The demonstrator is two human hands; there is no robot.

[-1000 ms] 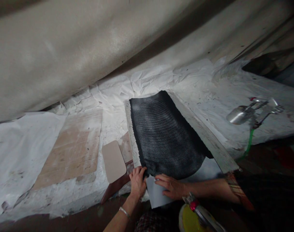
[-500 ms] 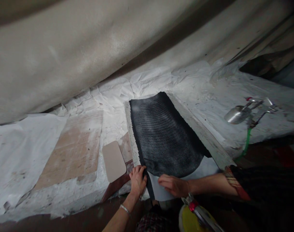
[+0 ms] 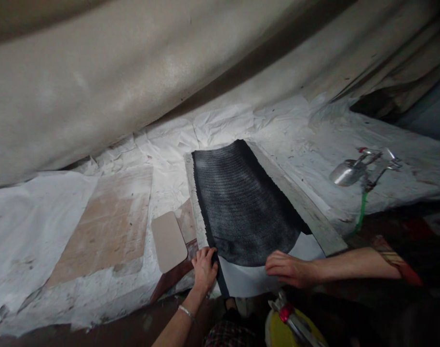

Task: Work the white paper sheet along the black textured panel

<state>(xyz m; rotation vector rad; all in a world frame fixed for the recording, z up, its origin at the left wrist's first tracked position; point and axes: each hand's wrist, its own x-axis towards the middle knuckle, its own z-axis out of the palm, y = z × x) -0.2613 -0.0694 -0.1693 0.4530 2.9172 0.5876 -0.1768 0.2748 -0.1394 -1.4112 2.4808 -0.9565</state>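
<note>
A long black ribbed sheet (image 3: 248, 202), dusted with pale grey in its middle, lies on a grey board (image 3: 324, 231). Along its near end is a smooth pale grey sheet (image 3: 241, 282) that meets the black at a curved line. My left hand (image 3: 204, 269) grips the black strip at the near left edge, fingers curled over it. At the curved line, my right hand (image 3: 292, 269) is closed, its fingers pressed together; what they hold is hidden. A red-collared metal spray gun (image 3: 292, 323) with a yellow part lies below, nearest the right hand.
A beige rounded panel (image 3: 169, 242) rests left of the board. Further left is a wooden board (image 3: 107, 221) on white-covered bench sheeting. A metal-cup spray gun (image 3: 350, 171) with a green hose (image 3: 361, 214) lies at right. A beige cloth (image 3: 114, 77) hangs behind.
My right hand has moved to the right along the curved line, uncovering more of the pale sheet. My left hand stays at the near left edge. The view has shifted slightly.
</note>
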